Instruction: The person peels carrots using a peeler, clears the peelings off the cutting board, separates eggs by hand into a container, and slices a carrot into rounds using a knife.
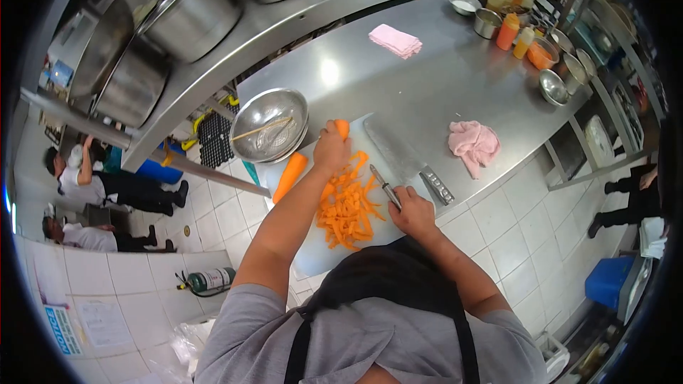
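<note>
My left hand (pixel 332 149) is closed around a carrot (pixel 342 129), whose orange end shows past my fingers. In my right hand (pixel 414 212) is a peeler (pixel 385 186) with a dark handle and a narrow metal blade, pointing toward the peelings. A loose heap of orange carrot peelings (pixel 346 215) lies between my hands on the white cutting board (pixel 313 259). Another carrot (pixel 289 178) rests at the board's left side, beside my left forearm. A broad-bladed cleaver (pixel 398 148) lies along the board's right side, its handle toward me.
A metal bowl (pixel 245 109) holding a strainer and a wooden stick stands left of the board. Pink cloths (pixel 474 148) (pixel 395 40) lie on the steel table (pixel 334 50). Sauce bottles (pixel 507 31) and bowls crowd the far right. Pots (pixel 196 18) fill the overhead shelf. Other people stand left and right.
</note>
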Tool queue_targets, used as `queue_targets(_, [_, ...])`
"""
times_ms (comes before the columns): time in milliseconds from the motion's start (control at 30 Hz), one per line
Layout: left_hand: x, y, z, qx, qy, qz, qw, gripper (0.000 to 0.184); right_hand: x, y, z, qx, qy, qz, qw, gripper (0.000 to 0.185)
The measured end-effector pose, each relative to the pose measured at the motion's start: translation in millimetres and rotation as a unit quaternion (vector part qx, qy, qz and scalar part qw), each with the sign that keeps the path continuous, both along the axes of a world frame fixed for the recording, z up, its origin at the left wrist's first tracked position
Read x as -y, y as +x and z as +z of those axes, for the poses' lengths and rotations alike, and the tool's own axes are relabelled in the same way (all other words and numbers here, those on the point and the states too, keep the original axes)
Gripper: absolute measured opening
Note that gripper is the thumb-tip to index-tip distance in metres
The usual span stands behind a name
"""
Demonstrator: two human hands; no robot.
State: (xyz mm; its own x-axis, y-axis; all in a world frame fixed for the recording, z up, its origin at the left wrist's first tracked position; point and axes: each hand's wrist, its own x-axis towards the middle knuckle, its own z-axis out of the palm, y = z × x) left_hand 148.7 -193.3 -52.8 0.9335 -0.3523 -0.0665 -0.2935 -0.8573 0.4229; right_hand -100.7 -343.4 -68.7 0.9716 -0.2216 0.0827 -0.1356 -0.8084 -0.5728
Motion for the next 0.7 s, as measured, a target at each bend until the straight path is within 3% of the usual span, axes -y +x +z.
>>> queue_targets(33, [0,2,2,0.002,0.003,-0.011,1.0,0.075,1,-1,1,-0.005,0.005,0.0,1.0,0.03])
queue_targets(100, [-7,4,12,-0.159,-0.219,0.027,0.962,0.078,3,-2,4,-0.007,0.013,-0.005,1.0,0.03])
queue_targets(133, [-12,-6,30,-0.161,-0.215,0.023,0.963,0.078,3,-2,5,-0.012,0.018,0.003,1.0,0.031])
queue_targets(167, [-16,-22,62,-0.214,-0.403,0.026,0.89,0.074,4,-1,4,-0.014,0.02,0.0,1.0,0.031])
queue_targets(200, [-23,-35,84,-0.259,-0.573,0.032,0.777,0.071,4,-1,3,-0.011,0.022,-0.002,1.0,0.032])
queue_targets(300, [-74,-54,102,-0.204,-0.586,-0.04,0.783,0.062,3,-1,2,-0.018,0.028,-0.002,0.999,0.036])
queue_targets(433, [-136,-108,53,-0.277,-0.51,0.088,0.809,0.046,8,1,-7,0.001,0.045,0.011,0.999,0.044])
queue_targets(500, [-157,-144,29,-0.476,-0.626,0.157,0.598,0.044,16,1,-9,0.005,0.091,0.005,0.996,0.04])
queue_targets(533, [-162,-159,30,-0.478,-0.628,0.161,0.593,0.044,23,0,-17,0.0,0.088,0.008,0.996,0.04])
queue_targets(600, [-169,-187,38,-0.48,-0.669,0.1,0.558,0.047,30,1,-26,-0.021,0.299,-0.016,0.954,0.035])
queue_targets(633, [-167,-195,44,-0.469,-0.654,0.115,0.582,0.058,31,1,-23,-0.006,0.379,-0.016,0.925,0.03])
queue_targets(700, [-167,-201,38,-0.477,-0.645,0.114,0.586,0.064,26,4,-6,-0.047,0.39,0.002,0.92,0.028])
